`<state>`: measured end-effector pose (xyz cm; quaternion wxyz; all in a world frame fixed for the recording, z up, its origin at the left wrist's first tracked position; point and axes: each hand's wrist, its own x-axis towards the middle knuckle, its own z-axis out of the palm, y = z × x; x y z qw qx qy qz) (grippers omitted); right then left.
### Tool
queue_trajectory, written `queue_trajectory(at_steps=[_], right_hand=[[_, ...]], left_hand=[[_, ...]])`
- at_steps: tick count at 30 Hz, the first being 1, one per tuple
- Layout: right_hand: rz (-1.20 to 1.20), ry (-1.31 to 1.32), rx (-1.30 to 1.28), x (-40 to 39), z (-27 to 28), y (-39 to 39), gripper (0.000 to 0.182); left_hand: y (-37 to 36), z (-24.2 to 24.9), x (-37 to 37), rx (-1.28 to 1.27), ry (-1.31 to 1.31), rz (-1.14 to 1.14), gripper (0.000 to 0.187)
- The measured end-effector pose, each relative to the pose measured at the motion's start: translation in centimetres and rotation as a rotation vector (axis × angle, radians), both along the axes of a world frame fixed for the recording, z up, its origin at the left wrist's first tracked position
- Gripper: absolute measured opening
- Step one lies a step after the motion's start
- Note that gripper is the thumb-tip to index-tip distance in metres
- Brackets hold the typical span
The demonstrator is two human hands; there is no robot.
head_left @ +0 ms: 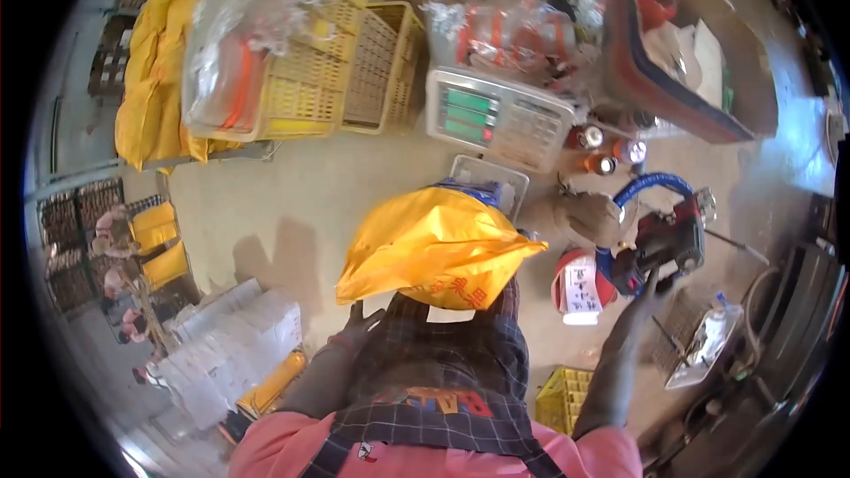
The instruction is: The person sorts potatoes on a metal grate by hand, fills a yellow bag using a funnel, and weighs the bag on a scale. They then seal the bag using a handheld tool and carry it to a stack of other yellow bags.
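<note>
A full yellow woven sack (434,243) with red lettering stands right in front of me, its top bunched and folded over. My left hand (359,327) is at the sack's near left edge, thumb and fingers apart. On the right, my right hand (652,283) is closed at the lower side of what looks like a portable bag sewing machine (670,243), with a dark body and a blue curved handle. A grey-brown cone-shaped thing (591,217) sits beside that handle. Behind the sack, a weighing scale (500,115) has a green display; its platform (509,179) shows past the sack.
Yellow crates (310,84) and stacked yellow sacks (159,71) stand at back left. A large box (682,80) and several bottles (602,146) are at back right. A red stool-like thing (567,288) carries a white labelled box. White-wrapped stacks (230,350) and people (115,257) are left.
</note>
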<state>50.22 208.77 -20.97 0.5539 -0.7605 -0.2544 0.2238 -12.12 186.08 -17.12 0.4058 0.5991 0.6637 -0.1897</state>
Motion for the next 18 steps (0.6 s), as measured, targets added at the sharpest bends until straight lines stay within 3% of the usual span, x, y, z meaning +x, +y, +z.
queue_trajectory(at_steps=[1,2,3,4,9,18], right_hand=[[0.051,0.016,-0.102,-3.4,2.3,-2.4,0.062],[0.249,-0.037,-0.272,-4.0,-1.0,-7.6,0.063],[0.451,-0.287,-0.456,-8.4,-1.9,-10.3,0.054],[0.492,-0.269,-0.449,-13.5,-1.2,-9.3,0.054],[0.378,-0.118,-0.298,-28.2,4.8,-2.2,0.052],[0.371,-0.111,-0.249,-49.2,15.9,-5.3,0.048]], left_hand=[[2.2,-0.9,0.2,-0.060,-0.090,0.133,0.050],[5.1,-1.8,0.2,-0.081,-0.153,0.205,0.049],[7.0,-2.9,0.7,-0.081,-0.220,0.233,0.049],[9.3,-4.2,0.8,-0.060,-0.283,0.241,0.049],[19.4,-7.7,-2.4,-0.038,-0.540,0.240,0.047],[20.1,-4.9,-18.4,-0.051,-0.769,0.080,0.045]])
